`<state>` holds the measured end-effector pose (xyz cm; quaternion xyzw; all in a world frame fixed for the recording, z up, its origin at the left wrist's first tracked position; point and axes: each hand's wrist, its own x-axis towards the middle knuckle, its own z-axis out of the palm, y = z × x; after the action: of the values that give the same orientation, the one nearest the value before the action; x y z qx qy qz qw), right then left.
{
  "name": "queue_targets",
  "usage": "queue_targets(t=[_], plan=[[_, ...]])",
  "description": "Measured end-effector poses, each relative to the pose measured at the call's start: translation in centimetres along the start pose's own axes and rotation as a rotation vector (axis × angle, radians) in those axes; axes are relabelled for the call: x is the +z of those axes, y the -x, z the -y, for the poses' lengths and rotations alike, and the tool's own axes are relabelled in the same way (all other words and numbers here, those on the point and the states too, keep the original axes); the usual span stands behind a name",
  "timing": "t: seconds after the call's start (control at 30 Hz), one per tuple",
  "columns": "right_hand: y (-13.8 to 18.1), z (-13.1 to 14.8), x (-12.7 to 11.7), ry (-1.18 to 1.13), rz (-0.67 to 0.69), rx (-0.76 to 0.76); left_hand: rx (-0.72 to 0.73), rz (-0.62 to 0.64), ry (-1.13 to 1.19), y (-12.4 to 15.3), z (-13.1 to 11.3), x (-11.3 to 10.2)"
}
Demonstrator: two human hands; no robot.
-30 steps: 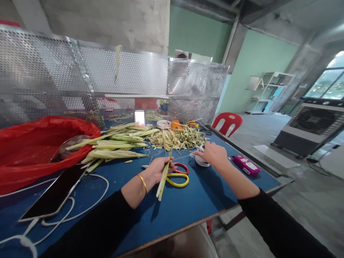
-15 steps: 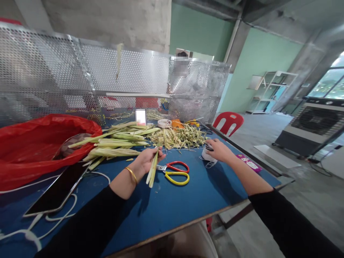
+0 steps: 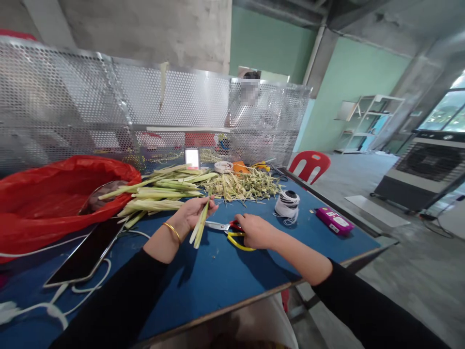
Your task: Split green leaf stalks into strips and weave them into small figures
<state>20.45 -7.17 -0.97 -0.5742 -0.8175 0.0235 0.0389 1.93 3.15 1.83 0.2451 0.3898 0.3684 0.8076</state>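
Note:
My left hand point(image 3: 192, 212) is closed around a thin bundle of pale green leaf strips point(image 3: 199, 229) that hangs down toward the blue table point(image 3: 225, 281). My right hand point(image 3: 254, 231) lies over the red and yellow handles of the scissors point(image 3: 222, 226), fingers curled onto them; the blades point left toward the bundle. A spool of white thread point(image 3: 287, 204) stands apart, to the right of my right hand. Long green stalks point(image 3: 160, 194) and a heap of cut trimmings point(image 3: 243, 185) lie farther back.
A red plastic bag point(image 3: 54, 198) sits at the left, a phone point(image 3: 87, 252) with white cable in front of it. A pink box point(image 3: 333, 220) lies near the right edge. A perforated metal screen point(image 3: 145, 111) closes the far side; a person sits behind it. A red chair point(image 3: 310, 164) stands beyond the table.
My right hand left the thread spool and moved left onto the scissors' handles. My left hand with the strips shifted slightly left and back.

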Motion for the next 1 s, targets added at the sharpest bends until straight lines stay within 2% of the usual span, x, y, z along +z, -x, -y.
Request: queue_targets(t=[0.07,0.13,0.27,0.33,0.4,0.6,0.87,1.0], plan=[[1.2,-0.6,-0.8,-0.150,0.053,0.019,0.003,-0.002,0.010,0.1,0.0,0.0],[3.1,-1.3,-1.3,-0.475,0.102,0.099,0.004,-0.012,0.021,0.2,-0.1,0.0],[7.1,-3.0,-1.5,-1.234,0.291,0.480,-0.001,-0.025,0.043,0.5,-0.1,0.2],[8.7,-3.7,-1.5,-1.508,0.218,0.574,-0.005,-0.021,0.055,0.6,-0.1,0.3],[9.7,-4.1,-1.5,-1.663,0.126,0.598,-0.009,-0.014,0.064,0.8,0.0,0.5],[9.9,-3.4,-1.9,-1.776,0.065,0.639,-0.001,-0.003,0.077,0.9,0.1,0.7],[6.4,-3.9,-2.3,-1.746,-0.092,0.668,0.000,0.003,0.053,0.9,0.0,0.6],[5.5,-4.2,-2.6,-1.742,-0.096,0.658,0.003,-0.005,0.036,0.7,0.0,0.4]])
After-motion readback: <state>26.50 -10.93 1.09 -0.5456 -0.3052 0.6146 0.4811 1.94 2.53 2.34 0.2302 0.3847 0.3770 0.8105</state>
